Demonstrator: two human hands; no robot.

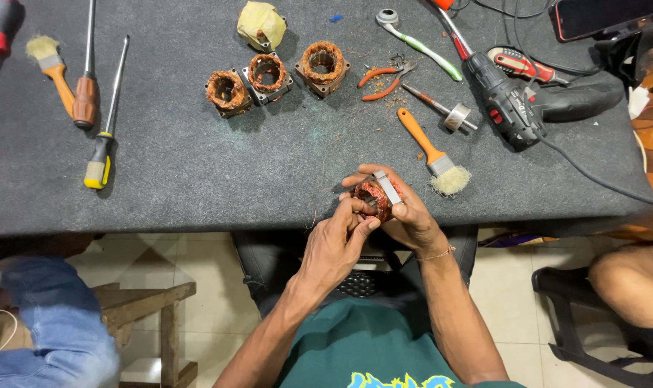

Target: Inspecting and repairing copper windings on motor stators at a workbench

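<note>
Both hands are gripping one stator (375, 197) at the table's (197, 172) near edge: I'm cupping it with my right hand (405, 215), fingers wrapped around, while my left hand (341, 241) is pinching its copper winding. Three more stators (269, 73) are lying farther back.
</note>
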